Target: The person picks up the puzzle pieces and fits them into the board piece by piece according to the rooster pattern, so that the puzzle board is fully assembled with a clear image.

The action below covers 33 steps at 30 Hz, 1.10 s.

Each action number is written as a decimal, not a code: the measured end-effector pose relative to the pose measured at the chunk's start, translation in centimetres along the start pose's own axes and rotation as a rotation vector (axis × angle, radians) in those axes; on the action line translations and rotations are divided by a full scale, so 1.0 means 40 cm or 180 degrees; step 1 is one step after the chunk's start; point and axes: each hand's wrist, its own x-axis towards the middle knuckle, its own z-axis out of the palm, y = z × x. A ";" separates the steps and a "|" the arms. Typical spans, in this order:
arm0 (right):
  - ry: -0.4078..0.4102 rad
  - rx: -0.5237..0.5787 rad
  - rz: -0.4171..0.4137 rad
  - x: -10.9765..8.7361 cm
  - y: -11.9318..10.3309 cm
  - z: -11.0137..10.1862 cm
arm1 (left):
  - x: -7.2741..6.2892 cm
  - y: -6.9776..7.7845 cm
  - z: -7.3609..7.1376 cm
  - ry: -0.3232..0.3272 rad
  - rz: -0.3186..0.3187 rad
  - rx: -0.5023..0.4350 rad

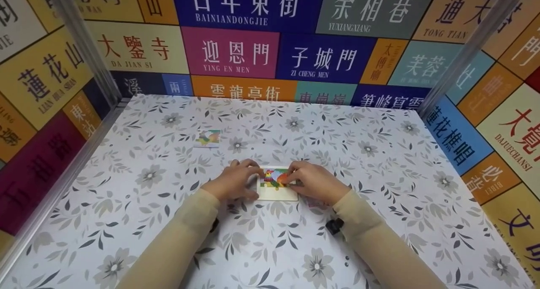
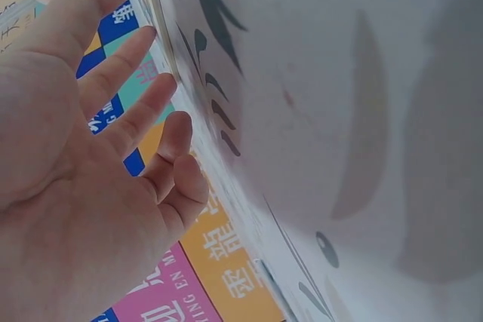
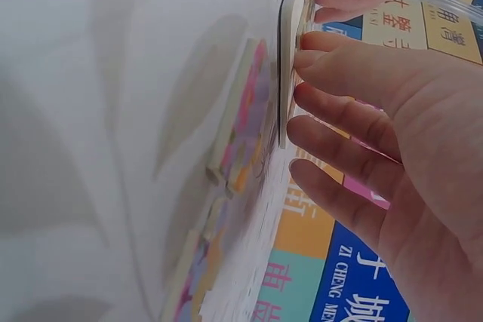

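Floral tablecloth (image 1: 236, 242) bears rooster puzzle board (image 1: 276, 194). Left hand (image 1: 235, 181), fingers unclenched, at board's left edge; right hand (image 1: 317, 181), fingers straight, touching right. Probably mid-assembly; next likely needs loose pieces (image 3: 250, 105), board's right.

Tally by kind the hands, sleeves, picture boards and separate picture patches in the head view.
Hands: 2 (left hand, right hand)
Sleeves: 2 (left sleeve, right sleeve)
Picture board: 1, between the hands
Picture patch: 1, lying apart beyond the left hand
Total: 6
Loose pieces by the right hand overlap in the right wrist view, so they are left out.
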 end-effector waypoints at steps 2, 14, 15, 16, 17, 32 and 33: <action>-0.0004 0.0021 0.0000 -0.001 0.001 0.000 | 0.000 -0.001 0.000 0.0005 -0.0010 -0.0012; -0.0059 0.0424 0.0239 -0.040 0.015 -0.011 | -0.003 -0.001 0.003 0.0079 0.0116 -0.0013; -0.0043 0.0448 0.0225 -0.045 0.017 -0.013 | -0.003 -0.001 0.002 0.0070 0.0092 -0.0019; -0.0028 0.0471 0.0212 -0.051 0.021 -0.015 | -0.002 0.000 0.002 0.0060 0.0075 -0.0017; -0.0011 0.0485 0.0191 -0.056 0.024 -0.016 | -0.002 0.001 0.001 0.0046 0.0059 -0.0019; 0.0034 0.0352 0.0211 -0.128 0.050 -0.032 | 0.002 -0.002 0.003 0.0039 0.0086 0.0018; 0.0036 0.0345 0.0201 -0.132 0.052 -0.034 | 0.002 -0.002 0.002 0.0044 0.0095 0.0017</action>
